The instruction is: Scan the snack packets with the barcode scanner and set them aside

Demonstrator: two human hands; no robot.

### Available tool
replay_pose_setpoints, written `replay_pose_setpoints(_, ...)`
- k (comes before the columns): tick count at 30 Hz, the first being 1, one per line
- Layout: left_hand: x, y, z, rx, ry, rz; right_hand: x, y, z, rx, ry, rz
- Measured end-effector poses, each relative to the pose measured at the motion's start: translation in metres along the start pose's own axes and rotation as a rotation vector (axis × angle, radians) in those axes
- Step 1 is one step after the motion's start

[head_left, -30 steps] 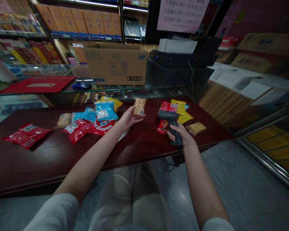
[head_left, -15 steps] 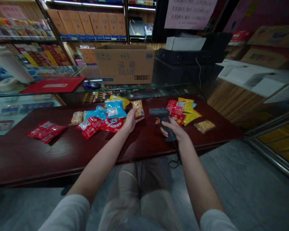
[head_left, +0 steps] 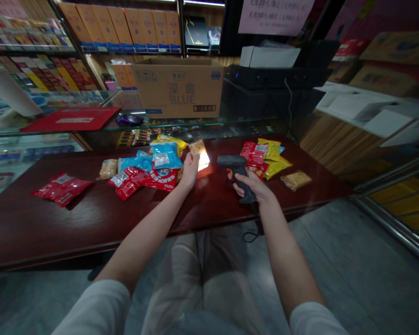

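My left hand (head_left: 189,172) grips a clear-wrapped tan snack packet (head_left: 198,150) by its left side, tilted up over the table. Bright light from the scanner falls on the packet's lower right part. In my right hand (head_left: 254,185) is a dark handheld barcode scanner (head_left: 235,170), its head pointing left at the packet and its cable hanging down. Left of my left hand lies a pile with blue packets (head_left: 166,155) and red packets (head_left: 131,181). Beyond the scanner, on the right, rest red packets (head_left: 253,155), yellow packets (head_left: 277,166) and another tan snack packet (head_left: 296,180).
The dark red table (head_left: 73,232) spans the front. A single red packet (head_left: 62,188) lies at its left. Behind, a glass counter carries a cardboard box (head_left: 178,90), a computer mouse (head_left: 129,120) and a red folder (head_left: 73,118). White boxes (head_left: 352,104) stand at right.
Scanner light now shines on the tan packet, where none showed before. My left fingers, partly stretched out earlier, have closed in on the packet. My right hand stays nearly in place.
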State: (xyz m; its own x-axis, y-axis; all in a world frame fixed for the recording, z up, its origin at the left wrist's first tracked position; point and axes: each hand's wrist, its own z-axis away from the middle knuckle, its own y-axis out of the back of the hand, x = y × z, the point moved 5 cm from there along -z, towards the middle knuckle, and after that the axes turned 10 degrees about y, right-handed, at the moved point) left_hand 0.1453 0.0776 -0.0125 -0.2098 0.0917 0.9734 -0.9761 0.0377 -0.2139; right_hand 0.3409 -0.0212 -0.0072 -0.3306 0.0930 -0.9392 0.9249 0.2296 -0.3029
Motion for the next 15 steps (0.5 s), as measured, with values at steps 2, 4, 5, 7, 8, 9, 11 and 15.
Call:
replay_pose_setpoints(2,0.001,0.002,-0.002,0.03,-0.037,-0.063,0.0,-0.001,0.001,-0.01,-0.007,-0.007)
replay_pose_setpoints(4,0.002,0.004,-0.002,0.057,-0.071,-0.111,0.0,-0.002,0.002,-0.009,-0.002,-0.013)
replay_pose_setpoints(5,0.003,0.005,-0.001,0.077,-0.096,-0.143,0.0,-0.002,0.002,-0.004,0.002,-0.012)
replay_pose_setpoints(7,0.008,0.009,0.001,0.13,-0.17,-0.236,-0.001,-0.002,0.002,0.012,0.013,-0.003)
replay_pose_setpoints(8,0.012,0.01,0.003,0.157,-0.222,-0.296,-0.001,-0.001,0.002,0.019,0.017,0.005)
replay_pose_setpoints(9,0.016,0.012,0.006,0.181,-0.285,-0.36,-0.001,-0.001,0.002,0.024,0.02,0.013)
replay_pose_setpoints(11,0.029,0.015,0.012,0.227,-0.432,-0.478,-0.001,-0.002,0.002,0.028,0.02,0.024)
replay_pose_setpoints(15,0.059,0.023,0.029,0.31,-0.682,-0.627,-0.001,-0.001,0.002,0.023,0.015,0.026)
